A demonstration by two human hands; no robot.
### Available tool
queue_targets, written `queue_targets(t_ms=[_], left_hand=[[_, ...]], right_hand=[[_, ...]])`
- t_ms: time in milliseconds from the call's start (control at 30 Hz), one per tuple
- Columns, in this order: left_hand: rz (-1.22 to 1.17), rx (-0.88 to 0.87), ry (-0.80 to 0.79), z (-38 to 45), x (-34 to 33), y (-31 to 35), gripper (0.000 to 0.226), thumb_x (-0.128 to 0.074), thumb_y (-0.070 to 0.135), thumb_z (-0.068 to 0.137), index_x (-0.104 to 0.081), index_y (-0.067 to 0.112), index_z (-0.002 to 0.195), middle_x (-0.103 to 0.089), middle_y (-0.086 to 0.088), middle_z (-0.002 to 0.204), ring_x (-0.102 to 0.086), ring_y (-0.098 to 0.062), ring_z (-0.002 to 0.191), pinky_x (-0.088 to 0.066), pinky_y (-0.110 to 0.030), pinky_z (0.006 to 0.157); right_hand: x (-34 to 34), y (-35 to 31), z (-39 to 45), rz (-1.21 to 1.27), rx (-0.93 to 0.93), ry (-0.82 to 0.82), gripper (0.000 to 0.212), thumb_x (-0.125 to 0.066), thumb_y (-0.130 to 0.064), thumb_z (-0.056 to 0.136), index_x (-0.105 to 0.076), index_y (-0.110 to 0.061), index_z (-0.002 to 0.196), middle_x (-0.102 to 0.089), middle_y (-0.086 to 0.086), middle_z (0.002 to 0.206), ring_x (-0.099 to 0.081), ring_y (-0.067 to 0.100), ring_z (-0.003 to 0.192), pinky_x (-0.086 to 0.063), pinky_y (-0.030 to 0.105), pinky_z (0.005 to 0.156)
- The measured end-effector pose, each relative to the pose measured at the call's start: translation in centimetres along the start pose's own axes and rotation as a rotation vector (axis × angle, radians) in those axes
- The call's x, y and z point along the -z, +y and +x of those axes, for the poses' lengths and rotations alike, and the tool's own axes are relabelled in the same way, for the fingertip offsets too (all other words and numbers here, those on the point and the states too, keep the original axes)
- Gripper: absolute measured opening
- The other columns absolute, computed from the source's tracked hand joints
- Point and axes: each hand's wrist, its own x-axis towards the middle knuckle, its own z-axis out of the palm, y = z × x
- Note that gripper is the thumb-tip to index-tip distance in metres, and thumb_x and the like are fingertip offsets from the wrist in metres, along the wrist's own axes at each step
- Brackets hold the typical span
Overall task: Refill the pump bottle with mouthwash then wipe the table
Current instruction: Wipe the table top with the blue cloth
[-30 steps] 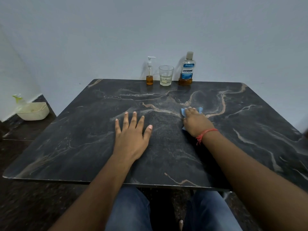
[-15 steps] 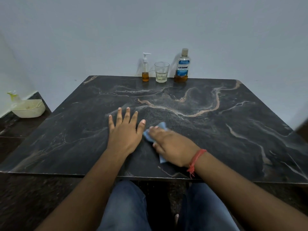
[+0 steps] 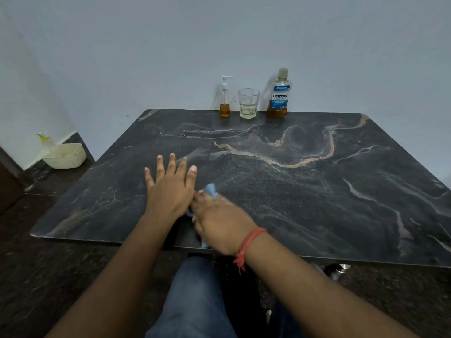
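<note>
A blue cloth (image 3: 210, 190) is pressed flat against the dark marble-patterned desk (image 3: 317, 191) under the right hand (image 3: 219, 220), close to the near edge; only a corner ahead of the fingers and a strip below the palm can be seen, the rest being covered. The right hand is laid over the cloth with fingers bent down onto it, holding it by pressure rather than by a pinch. The left hand (image 3: 169, 191) is spread open, palm down on the desk, empty, and touching or just beside the right hand. At the far edge, against the wall, a pump bottle (image 3: 225, 100) with amber liquid low in it, a clear glass (image 3: 248, 103) and a Listerine mouthwash bottle (image 3: 280, 93) stand upright in a row, well apart from the hands. The refill is judged to be finished and the wiping stage to be in hand. The cloth is judged soft, light and limp, so it is best kept bunched under the palm and fingers, where friction carries it along; held by a corner alone it would likely fold over or slip out. The polished desk surface is judged smooth and slippery, which lets the cloth glide but gives little grip. The glass is judged fragile and the slim pump bottle easy to tip, so strokes near the far edge call for care. A cream basket (image 3: 64, 156) sits on the floor at the left.
</note>
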Motion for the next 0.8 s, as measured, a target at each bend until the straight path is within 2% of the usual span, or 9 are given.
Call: queue_targets(t_ms=[100,233,367,500,567,633,700,767,800], left_hand=[[0.015,0.036,-0.001,-0.4,0.3,-1.6,0.077,0.001,0.063,0.097,-0.021,0.028,0.161,-0.008,-0.001,0.171,0.009,-0.025,0.157,0.011,-0.057,0.121],[0.020,0.058,-0.011,-1.3,0.4,-2.7,0.075,-0.001,0.062,0.097,-0.021,0.028,0.161,-0.009,-0.002,0.171,0.009,-0.025,0.157,0.011,-0.057,0.122],[0.019,0.069,-0.013,-1.8,0.6,-3.1,0.072,-0.003,0.061,0.100,-0.020,0.028,0.161,-0.009,-0.002,0.171,0.009,-0.025,0.157,0.011,-0.056,0.122],[0.049,0.059,-0.016,-2.2,0.6,-3.1,0.070,-0.004,0.058,0.100,-0.020,0.027,0.161,-0.009,-0.003,0.171,0.008,-0.025,0.157,0.008,-0.057,0.123],[0.060,0.035,-0.019,-2.4,0.5,-3.0,0.071,-0.003,0.060,0.100,-0.020,0.027,0.161,-0.009,-0.002,0.171,0.009,-0.025,0.157,0.010,-0.056,0.123],[0.070,0.012,-0.022,-2.5,0.5,-2.9,0.072,-0.001,0.062,0.100,-0.019,0.028,0.161,-0.008,-0.001,0.171,0.010,-0.024,0.157,0.011,-0.055,0.123],[0.073,0.007,-0.026,-2.5,0.5,-2.7,0.073,-0.001,0.062,0.099,-0.019,0.028,0.161,-0.008,-0.001,0.171,0.010,-0.024,0.156,0.011,-0.055,0.123],[0.076,-0.001,-0.033,-2.3,0.5,-2.2,0.073,-0.001,0.062,0.099,-0.018,0.028,0.161,-0.007,-0.001,0.171,0.011,-0.023,0.156,0.011,-0.055,0.123],[0.078,-0.020,-0.035,-2.2,0.4,-1.7,0.074,0.000,0.063,0.099,-0.018,0.028,0.161,-0.007,-0.001,0.171,0.011,-0.024,0.156,0.011,-0.055,0.123]], right_hand=[[0.2,1.3,1.6,-0.005,-0.175,0.006,0.056,-0.028,-0.029,0.102,-0.020,-0.010,0.154,-0.018,0.007,0.162,-0.013,0.020,0.150,-0.010,0.040,0.122],[-0.3,-0.1,3.0,0.082,0.025,-0.036,0.058,-0.037,-0.026,0.098,-0.024,-0.010,0.152,-0.025,0.007,0.160,-0.019,0.021,0.148,-0.014,0.041,0.121],[0.3,2.4,6.2,0.037,-0.265,-0.078,0.057,-0.033,-0.025,0.100,-0.019,-0.009,0.153,-0.016,0.008,0.162,-0.011,0.022,0.150,-0.011,0.043,0.122],[-0.1,1.6,7.2,0.125,-0.026,-0.110,0.058,-0.040,-0.022,0.096,-0.028,-0.011,0.151,-0.026,0.009,0.159,-0.020,0.023,0.147,-0.015,0.038,0.120],[0.9,4.3,7.4,0.119,-0.141,-0.113,0.060,-0.047,-0.019,0.094,-0.030,-0.008,0.150,-0.027,0.012,0.159,-0.023,0.024,0.147,-0.020,0.038,0.119],[1.6,6.8,7.0,0.068,-0.352,-0.105,0.060,-0.042,-0.019,0.096,-0.023,-0.006,0.152,-0.019,0.012,0.161,-0.016,0.025,0.149,-0.017,0.043,0.120],[1.6,7.0,6.3,0.058,-0.289,-0.137,0.058,-0.036,-0.020,0.099,-0.018,-0.007,0.153,-0.014,0.011,0.162,-0.011,0.025,0.150,-0.013,0.044,0.121],[1.6,6.9,5.1,0.105,-0.145,-0.187,0.055,-0.035,-0.022,0.101,-0.022,-0.009,0.153,-0.017,0.010,0.162,-0.014,0.023,0.149,-0.011,0.037,0.121],[1.9,7.6,3.9,0.118,-0.132,-0.199,0.054,-0.035,-0.023,0.102,-0.023,-0.010,0.153,-0.018,0.009,0.162,-0.014,0.021,0.149,-0.011,0.035,0.120]])
